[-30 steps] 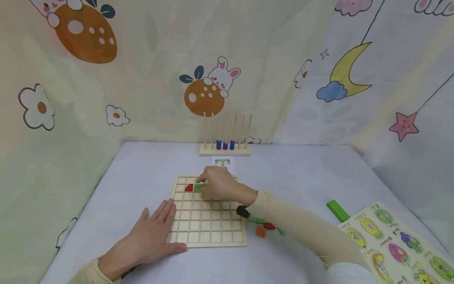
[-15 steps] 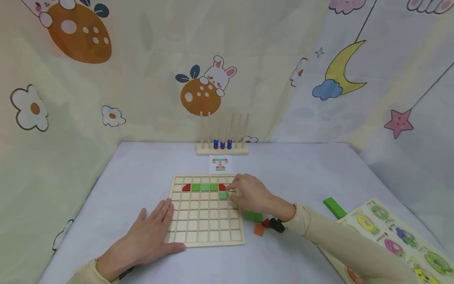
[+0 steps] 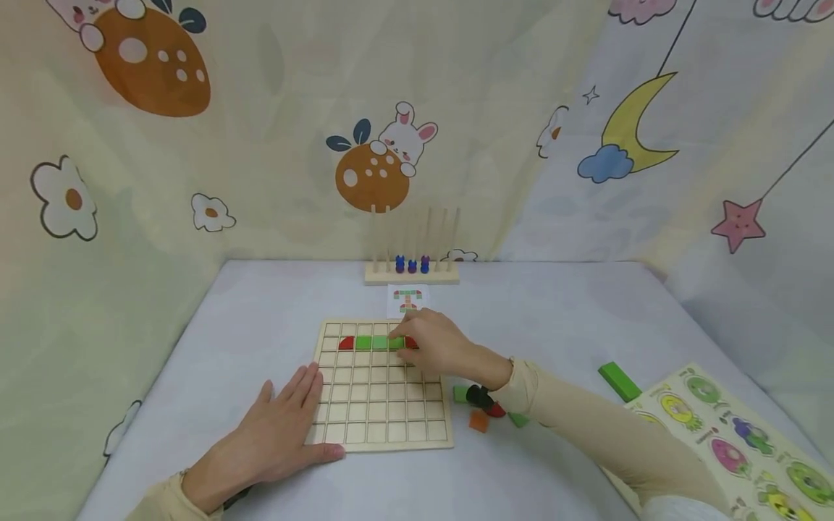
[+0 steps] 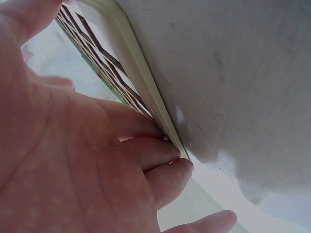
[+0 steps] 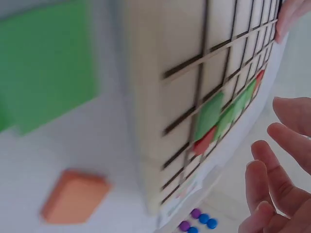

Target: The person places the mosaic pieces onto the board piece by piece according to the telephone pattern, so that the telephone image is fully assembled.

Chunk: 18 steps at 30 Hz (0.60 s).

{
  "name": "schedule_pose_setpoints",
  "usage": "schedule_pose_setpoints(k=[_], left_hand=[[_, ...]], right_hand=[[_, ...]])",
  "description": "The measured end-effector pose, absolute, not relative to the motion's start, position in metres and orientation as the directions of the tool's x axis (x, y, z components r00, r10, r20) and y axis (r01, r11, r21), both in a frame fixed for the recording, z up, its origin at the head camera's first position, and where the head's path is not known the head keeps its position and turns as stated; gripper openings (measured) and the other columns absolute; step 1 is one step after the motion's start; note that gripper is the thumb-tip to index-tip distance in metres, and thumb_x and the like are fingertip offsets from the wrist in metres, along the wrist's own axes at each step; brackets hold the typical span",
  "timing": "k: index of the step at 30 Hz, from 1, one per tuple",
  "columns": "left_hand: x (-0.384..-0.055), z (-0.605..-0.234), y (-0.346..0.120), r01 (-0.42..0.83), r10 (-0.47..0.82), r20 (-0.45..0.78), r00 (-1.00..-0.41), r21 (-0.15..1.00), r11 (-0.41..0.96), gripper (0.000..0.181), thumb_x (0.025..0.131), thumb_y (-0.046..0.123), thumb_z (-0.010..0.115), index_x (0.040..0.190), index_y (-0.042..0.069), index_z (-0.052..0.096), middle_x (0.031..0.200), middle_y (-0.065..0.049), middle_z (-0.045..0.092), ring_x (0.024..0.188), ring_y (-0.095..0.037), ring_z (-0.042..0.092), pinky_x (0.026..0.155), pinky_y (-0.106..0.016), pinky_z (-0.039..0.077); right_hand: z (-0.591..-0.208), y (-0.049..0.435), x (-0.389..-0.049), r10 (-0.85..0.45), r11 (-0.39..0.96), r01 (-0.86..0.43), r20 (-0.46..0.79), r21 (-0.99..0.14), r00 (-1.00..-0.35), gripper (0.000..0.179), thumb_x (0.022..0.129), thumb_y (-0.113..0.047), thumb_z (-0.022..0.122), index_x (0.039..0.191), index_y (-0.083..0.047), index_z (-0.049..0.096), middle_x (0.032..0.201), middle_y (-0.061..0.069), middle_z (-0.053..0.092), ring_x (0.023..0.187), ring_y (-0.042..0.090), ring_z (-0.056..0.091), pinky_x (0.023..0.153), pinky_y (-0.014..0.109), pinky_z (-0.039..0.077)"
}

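Note:
A wooden grid board point(image 3: 368, 412) lies on the table. One of its upper rows carries a red quarter-round tile point(image 3: 346, 343), several green tiles point(image 3: 363, 343) and a second red tile point(image 3: 410, 342) at the right. A light green tile point(image 5: 209, 116) sits beside that second red one in the right wrist view. My left hand point(image 3: 276, 427) presses its straight fingers to the board's left edge, thumb at the near corner. Over the right part of the row is my right hand point(image 3: 438, 346), its fingertips near a green tile. Its fingers are apart, with nothing seen between them.
Loose green tiles point(image 3: 460, 394), an orange tile point(image 3: 478, 420) and a red one point(image 3: 496, 410) lie right of the board. A pattern card point(image 3: 399, 307) and a peg stand with beads point(image 3: 378, 275) are behind it. A green block point(image 3: 620, 381) and fruit picture board point(image 3: 677, 427) lie far right.
My right hand went from the row's left part to its right end, then back left a little. The left hand has stayed at the board's edge.

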State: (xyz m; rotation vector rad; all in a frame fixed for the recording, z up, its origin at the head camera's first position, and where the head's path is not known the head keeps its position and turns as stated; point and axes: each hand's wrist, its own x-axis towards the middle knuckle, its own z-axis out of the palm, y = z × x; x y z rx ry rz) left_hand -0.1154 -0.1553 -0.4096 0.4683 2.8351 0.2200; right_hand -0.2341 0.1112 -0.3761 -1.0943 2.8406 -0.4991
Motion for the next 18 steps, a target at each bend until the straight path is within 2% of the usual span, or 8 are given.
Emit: schedule_pose_setpoints(k=[10, 18], left_hand=[[-0.116, -0.411, -0.156, 0.313, 0.345, -0.208, -0.915, 0.171, 0.934, 0.121, 0.082, 0.083, 0.058, 0.158, -0.007, 0.029, 0.170, -0.024, 0.021, 0.157, -0.042, 0.024, 0.112, -0.079, 0.022], [-0.116, -0.411, -0.156, 0.307, 0.342, -0.215, -0.915, 0.180, 0.935, 0.122, 0.082, 0.083, 0.058, 0.158, -0.007, 0.029, 0.170, -0.024, 0.020, 0.157, -0.042, 0.023, 0.112, -0.079, 0.022]], right_hand=[[-0.392, 0.176, -0.230, -0.519, 0.814, -0.495, 0.003, -0.302, -0.855, 0.028, 0.089, -0.017, 0.079, 0.115, -0.008, 0.079, 0.106, 0.005, 0.075, 0.089, 0.016, 0.062, 0.074, 0.031, 0.050], [-0.395, 0.216, -0.211, -0.463, 0.821, -0.428, -0.003, -0.377, -0.886, 0.025, 0.087, -0.016, 0.080, 0.111, -0.008, 0.080, 0.101, 0.003, 0.075, 0.085, 0.015, 0.061, 0.069, 0.025, 0.049]])
